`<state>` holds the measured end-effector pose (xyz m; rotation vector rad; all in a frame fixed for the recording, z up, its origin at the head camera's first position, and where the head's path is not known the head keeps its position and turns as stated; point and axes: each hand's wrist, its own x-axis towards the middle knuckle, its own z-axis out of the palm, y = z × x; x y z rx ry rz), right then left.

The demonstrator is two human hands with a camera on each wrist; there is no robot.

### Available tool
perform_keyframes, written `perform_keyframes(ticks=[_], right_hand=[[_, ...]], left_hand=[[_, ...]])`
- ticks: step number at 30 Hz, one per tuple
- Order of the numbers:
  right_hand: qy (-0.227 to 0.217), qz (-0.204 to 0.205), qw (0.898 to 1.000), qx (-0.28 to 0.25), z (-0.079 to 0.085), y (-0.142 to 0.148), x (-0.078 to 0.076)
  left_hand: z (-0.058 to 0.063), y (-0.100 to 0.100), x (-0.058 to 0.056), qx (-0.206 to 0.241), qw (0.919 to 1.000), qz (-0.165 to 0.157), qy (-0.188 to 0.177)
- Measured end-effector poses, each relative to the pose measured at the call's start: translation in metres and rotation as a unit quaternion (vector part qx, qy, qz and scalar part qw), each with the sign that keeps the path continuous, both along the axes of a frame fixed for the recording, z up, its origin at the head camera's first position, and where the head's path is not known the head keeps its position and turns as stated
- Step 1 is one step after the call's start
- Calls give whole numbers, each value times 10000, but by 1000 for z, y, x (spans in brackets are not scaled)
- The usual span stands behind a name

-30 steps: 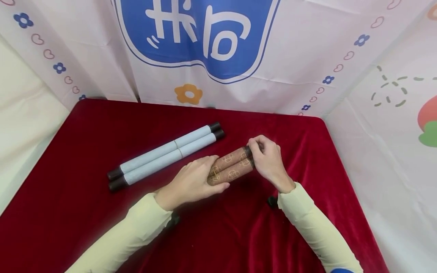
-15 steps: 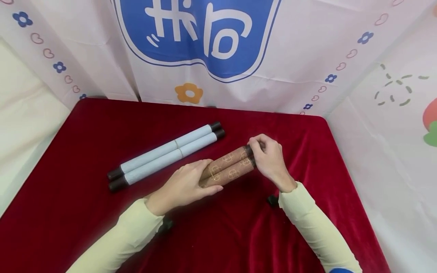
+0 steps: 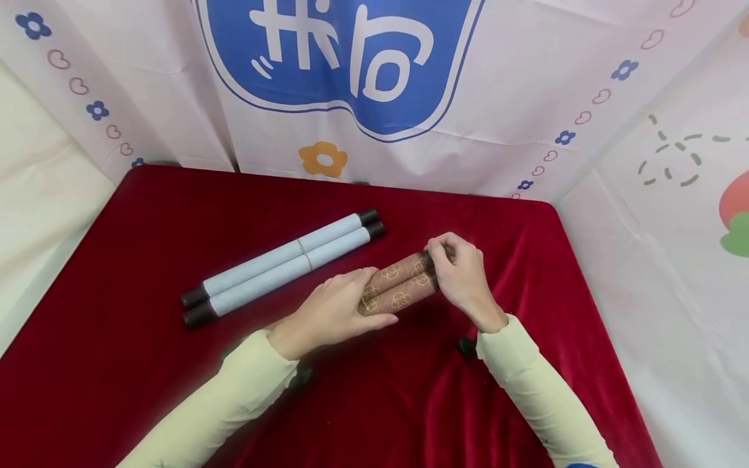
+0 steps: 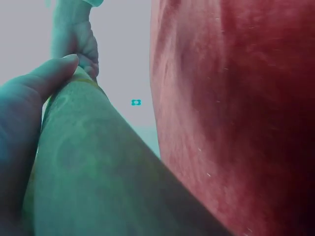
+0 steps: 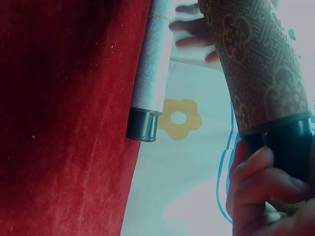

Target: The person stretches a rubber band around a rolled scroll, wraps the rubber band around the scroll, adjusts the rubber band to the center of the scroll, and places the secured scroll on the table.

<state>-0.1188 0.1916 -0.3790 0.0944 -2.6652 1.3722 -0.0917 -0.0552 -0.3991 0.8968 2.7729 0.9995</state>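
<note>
A brown hanging scroll (image 3: 400,283) with gold flower patterns, rolled as two side-by-side rolls with dark end knobs, is held above the table. The right hand (image 3: 462,273) grips its dark knobs, fingers curled round them in the right wrist view. Over the scroll's other part lies the left hand (image 3: 330,312), thumb straight along the near side. The right wrist view shows the left hand's fingers (image 5: 192,32) straight and spread beyond the roll. The scroll's left end is hidden by the left hand and forearm. In the left wrist view the scroll (image 4: 93,152) runs toward the right hand (image 4: 74,39).
A pale blue double-rolled scroll (image 3: 281,276) with dark knobs, tied with a thin cord (image 3: 304,255), lies on the red velvet-covered table (image 3: 497,403), left of and behind the brown scroll. A white printed curtain (image 3: 503,97) stands behind the table's far edge.
The left hand slid back along the brown scroll toward the left, then forward again toward the right hand. The right hand and the scroll stay nearly still.
</note>
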Motion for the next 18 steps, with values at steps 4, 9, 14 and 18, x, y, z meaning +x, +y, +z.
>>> perform_keyframes(ticks=[4,9,14,18], right_hand=[[-30,15,10000,35,-1,0,-1],[-22,8,10000,53,-2,1,-1],[-38,-2,10000,8,-5,-1,-1],[44,-31,10000,-34,-4,-5,-1]], left_hand=[[-4,-15,8,-72,9999,89,7],[-5,-26,14,-170,9996,120,204],[-5,-33,17,-382,9985,250,310],[-4,-28,15,-399,9981,345,311]])
